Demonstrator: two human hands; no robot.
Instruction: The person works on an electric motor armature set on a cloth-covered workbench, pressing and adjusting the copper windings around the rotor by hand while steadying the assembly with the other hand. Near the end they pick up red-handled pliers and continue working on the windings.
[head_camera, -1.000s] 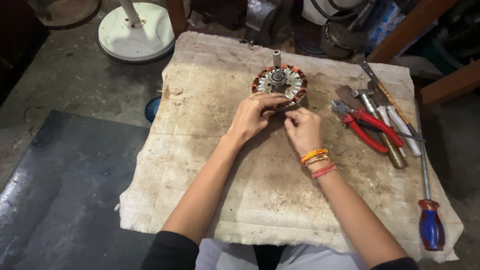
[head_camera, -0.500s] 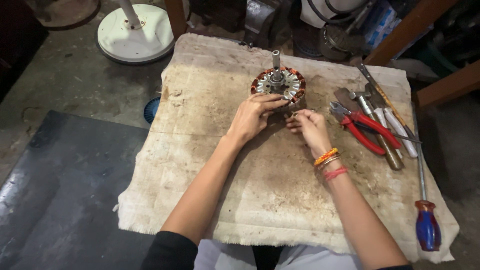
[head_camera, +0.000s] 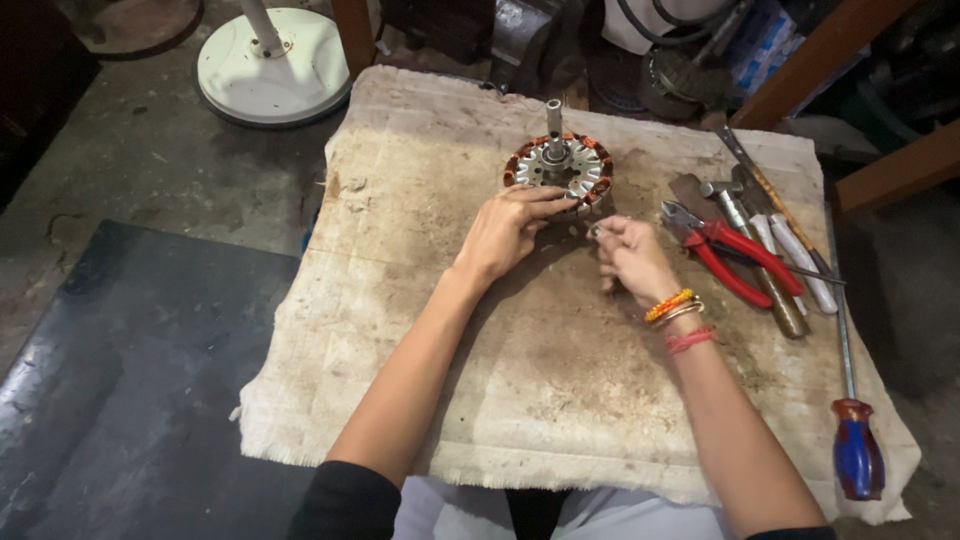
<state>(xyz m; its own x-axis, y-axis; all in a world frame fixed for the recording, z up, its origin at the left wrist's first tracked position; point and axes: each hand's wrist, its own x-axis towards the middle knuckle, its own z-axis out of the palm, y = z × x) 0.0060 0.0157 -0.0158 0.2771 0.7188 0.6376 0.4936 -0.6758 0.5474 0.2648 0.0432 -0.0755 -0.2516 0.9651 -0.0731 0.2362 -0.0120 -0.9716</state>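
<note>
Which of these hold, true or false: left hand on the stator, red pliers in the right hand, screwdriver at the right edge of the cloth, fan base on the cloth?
1. The left hand touches the copper-wound stator. True.
2. The right hand holds the red-handled pliers. False: they lie on the cloth beside it.
3. A blue-and-red-handled screwdriver lies at the cloth's right edge. True.
4. The white round fan base stands on the cloth. False: it stands on the floor behind it.

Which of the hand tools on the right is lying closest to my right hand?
The red-handled pliers. They lie just beside the right hand, nose pointing toward it. The hammer and the white-handled tools lie behind them, and the blue-and-red screwdriver is off at the cloth's edge.
</note>
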